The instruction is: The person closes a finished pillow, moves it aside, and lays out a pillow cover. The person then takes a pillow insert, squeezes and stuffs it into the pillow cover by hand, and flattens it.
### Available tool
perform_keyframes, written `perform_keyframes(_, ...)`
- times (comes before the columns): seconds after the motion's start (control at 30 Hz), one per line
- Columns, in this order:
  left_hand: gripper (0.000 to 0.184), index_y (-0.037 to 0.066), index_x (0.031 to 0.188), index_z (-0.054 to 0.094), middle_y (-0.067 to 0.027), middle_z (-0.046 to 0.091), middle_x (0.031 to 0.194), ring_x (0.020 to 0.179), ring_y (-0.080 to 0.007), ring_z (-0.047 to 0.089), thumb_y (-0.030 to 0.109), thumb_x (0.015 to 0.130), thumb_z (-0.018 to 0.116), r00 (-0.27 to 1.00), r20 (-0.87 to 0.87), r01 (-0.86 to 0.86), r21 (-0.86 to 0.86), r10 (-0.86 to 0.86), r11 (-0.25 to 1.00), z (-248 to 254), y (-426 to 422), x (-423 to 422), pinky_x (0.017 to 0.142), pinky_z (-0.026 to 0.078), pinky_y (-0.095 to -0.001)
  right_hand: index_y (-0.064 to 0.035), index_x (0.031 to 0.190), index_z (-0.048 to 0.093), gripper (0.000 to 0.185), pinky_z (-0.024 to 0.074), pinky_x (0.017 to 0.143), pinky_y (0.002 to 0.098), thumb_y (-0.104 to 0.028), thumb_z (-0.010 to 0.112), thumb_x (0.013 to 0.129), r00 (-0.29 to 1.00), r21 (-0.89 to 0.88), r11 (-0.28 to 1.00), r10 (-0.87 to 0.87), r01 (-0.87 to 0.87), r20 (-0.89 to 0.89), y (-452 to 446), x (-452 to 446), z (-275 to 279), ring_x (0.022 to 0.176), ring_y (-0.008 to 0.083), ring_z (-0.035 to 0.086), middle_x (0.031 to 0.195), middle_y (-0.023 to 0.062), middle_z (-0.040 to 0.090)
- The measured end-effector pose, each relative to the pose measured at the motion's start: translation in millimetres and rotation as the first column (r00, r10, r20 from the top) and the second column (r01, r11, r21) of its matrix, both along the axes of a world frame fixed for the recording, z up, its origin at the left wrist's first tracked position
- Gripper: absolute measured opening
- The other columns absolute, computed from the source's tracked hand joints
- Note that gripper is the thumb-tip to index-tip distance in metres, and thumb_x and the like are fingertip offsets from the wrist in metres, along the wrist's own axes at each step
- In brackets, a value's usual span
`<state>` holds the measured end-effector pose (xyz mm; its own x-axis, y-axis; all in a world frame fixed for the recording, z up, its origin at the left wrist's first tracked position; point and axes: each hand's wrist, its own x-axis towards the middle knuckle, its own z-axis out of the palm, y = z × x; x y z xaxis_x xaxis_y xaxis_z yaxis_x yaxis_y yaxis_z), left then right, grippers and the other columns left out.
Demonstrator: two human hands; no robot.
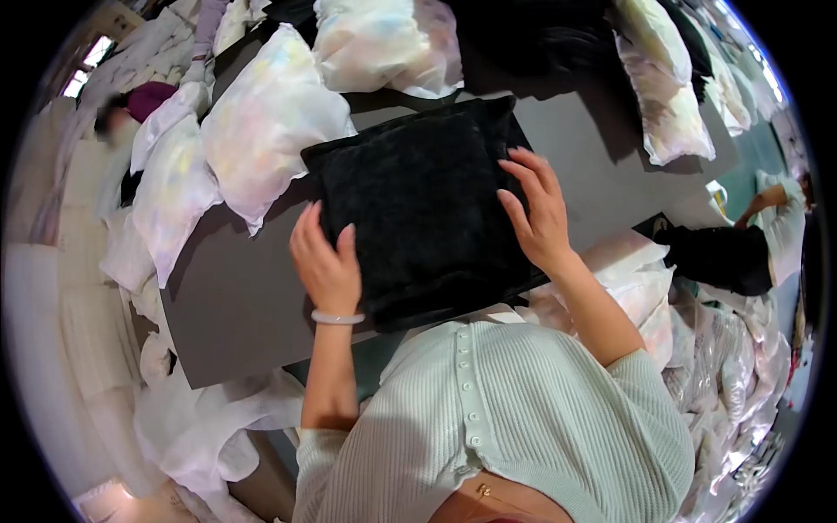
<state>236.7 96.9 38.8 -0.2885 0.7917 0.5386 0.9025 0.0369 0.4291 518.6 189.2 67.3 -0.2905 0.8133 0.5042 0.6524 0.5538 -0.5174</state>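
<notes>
A square black plush cushion (418,209) lies on the grey table (244,296), close to my body, with more black fabric showing under its lower edge. At the cushion's left side is my left hand (327,261), fingers apart and curved, with a pale bangle on the wrist. On the opposite side my right hand (538,209) has its fingers spread, the fingertips at the cushion's upper right edge. Neither hand is closed on anything.
White pillow-like bags with coloured filling (270,122) line the table's far left. Another such bag (667,113) lies at the far right, beside dark fabric (532,44). Wrapped bags (715,349) are heaped at my right. Other people are at the left and right edges.
</notes>
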Motion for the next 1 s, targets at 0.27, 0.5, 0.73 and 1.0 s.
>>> perform_keyframes(0.27, 0.055, 0.005, 0.139, 0.042, -0.0131, 0.04, 0.145, 0.136, -0.0316, 0.034, 0.029, 0.091, 0.054, 0.937, -0.054, 0.321, -0.257, -0.345, 0.911, -19.7, 40.8, 58.2, 0.111, 0.022, -0.0487, -0.0036, 0.135, 0.046, 0.056, 0.0252, 0.112, 0.0448, -0.015, 0.059, 0.081, 0.85, -0.128, 0.9, 0.436, -0.417, 0.296, 5.0, -57.2, -34.6, 0.135, 0.0272, 0.036, 0.143, 0.0121, 0.042)
perform_keyframes(0.5, 0.064, 0.004, 0.145, 0.03, -0.0105, 0.027, 0.153, 0.143, -0.0257, 0.022, 0.02, 0.085, 0.048, 0.965, -0.089, 0.184, -0.436, -0.246, 0.881, -79.7, 95.0, 51.7, 0.114, 0.013, -0.0463, -0.003, 0.135, 0.047, 0.052, 0.0229, 0.112, 0.0395, -0.02, 0.049, 0.086, 0.86, -0.087, 0.93, 0.364, -0.357, 0.357, 49.4, -86.7, -97.2, 0.135, 0.0214, 0.036, 0.143, 0.0078, 0.044)
perform_keyframes(0.73, 0.064, 0.004, 0.147, 0.025, -0.0092, 0.023, 0.155, 0.144, -0.0238, 0.018, 0.017, 0.088, 0.045, 0.969, -0.132, 0.139, -0.401, -0.207, 0.906, -83.6, 118.6, 42.4, 0.115, 0.012, -0.0455, -0.0031, 0.14, 0.041, 0.056, 0.0184, 0.114, 0.038, -0.02, 0.047, 0.087, 0.844, -0.037, 0.941, 0.318, -0.335, 0.433, 69.7, -101.5, -98.0, 0.139, 0.0197, 0.03, 0.149, 0.0083, 0.036)
perform_keyframes(1.0, 0.065, 0.0, 0.147, 0.024, -0.0152, 0.023, 0.154, 0.144, -0.0279, 0.018, 0.019, 0.087, 0.043, 0.967, -0.019, 0.222, -0.425, -0.254, 0.878, -89.7, 108.2, 43.1, 0.115, 0.012, -0.0441, 0.0005, 0.137, 0.043, 0.055, 0.0224, 0.113, 0.0396, -0.021, 0.047, 0.086, 0.834, -0.089, 0.914, 0.399, -0.397, 0.381, 68.3, -99.9, -107.9, 0.137, 0.0231, 0.034, 0.146, 0.0124, 0.039)
